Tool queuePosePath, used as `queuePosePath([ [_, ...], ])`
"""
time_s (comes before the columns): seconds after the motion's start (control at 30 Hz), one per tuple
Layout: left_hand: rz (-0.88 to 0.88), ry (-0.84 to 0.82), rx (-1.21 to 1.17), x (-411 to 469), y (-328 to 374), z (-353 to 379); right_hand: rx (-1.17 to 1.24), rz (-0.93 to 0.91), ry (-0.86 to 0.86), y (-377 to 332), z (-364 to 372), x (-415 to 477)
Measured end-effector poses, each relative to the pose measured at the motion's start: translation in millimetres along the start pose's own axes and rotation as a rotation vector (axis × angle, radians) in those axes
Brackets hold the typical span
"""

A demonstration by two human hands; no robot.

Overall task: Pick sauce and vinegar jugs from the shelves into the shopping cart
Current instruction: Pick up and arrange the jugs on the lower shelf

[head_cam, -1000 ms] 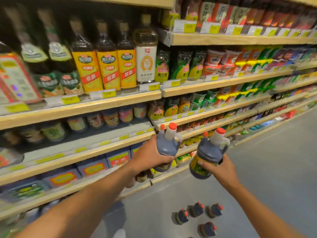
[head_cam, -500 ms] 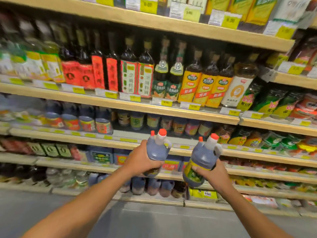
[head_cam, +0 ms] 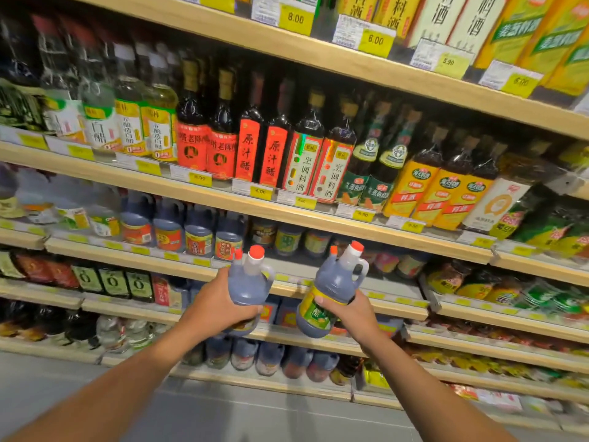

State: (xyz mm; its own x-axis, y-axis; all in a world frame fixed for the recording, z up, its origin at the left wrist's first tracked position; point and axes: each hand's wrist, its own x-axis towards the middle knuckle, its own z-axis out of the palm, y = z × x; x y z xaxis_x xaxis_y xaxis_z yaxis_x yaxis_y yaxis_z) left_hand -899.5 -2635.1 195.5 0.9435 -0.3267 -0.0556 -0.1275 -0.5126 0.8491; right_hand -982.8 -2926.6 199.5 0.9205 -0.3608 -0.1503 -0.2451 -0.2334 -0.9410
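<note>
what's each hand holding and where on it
Left hand grips the left jug round its lower body; right hand grips the right jug round its lower body.

Illumination is bright and even from overhead, with glare on the bottles [head_cam: 223, 122]. Motion blur smears the left-hand shelves [head_cam: 47, 244]. Wide-angle distortion bows shelf edges towards the frame borders.

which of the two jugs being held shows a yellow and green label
The right-hand jug, gripped by the right hand: its yellow and green label faces the camera. The left hand covers the lower part of the left-hand jug.
</note>
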Motion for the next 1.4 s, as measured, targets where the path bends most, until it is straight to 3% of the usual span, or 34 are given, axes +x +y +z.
queuePosePath([
  [0.27, -0.01, 0.012, -0.069, 9.1, -17.1, -28.4, 0.002, 0.029, 0.015, -3.8, 31.6, 20.7],
  [0.67, -0.014, 0.076, -0.125, 39.7, -34.2, -43.7, -0.356, -0.174, 0.11, -5.2, 56.3, 82.6],
  [0.97, 0.039, 0.152, -0.112, 62.5, -50.9, -45.3, -0.68, -0.436, -0.111, 13.0, 49.8, 142.9],
  [1.1, 0.094, 0.201, -0.026, 78.1, -58.9, -34.8, -0.59, -0.478, -0.108, 17.8, 58.3, 159.1],
  [1.4, 0.114, 0.221, 0.053, 97.0, -69.0, -16.6, -0.466, -0.301, -0.07, 47.0, 62.1, 201.9],
])
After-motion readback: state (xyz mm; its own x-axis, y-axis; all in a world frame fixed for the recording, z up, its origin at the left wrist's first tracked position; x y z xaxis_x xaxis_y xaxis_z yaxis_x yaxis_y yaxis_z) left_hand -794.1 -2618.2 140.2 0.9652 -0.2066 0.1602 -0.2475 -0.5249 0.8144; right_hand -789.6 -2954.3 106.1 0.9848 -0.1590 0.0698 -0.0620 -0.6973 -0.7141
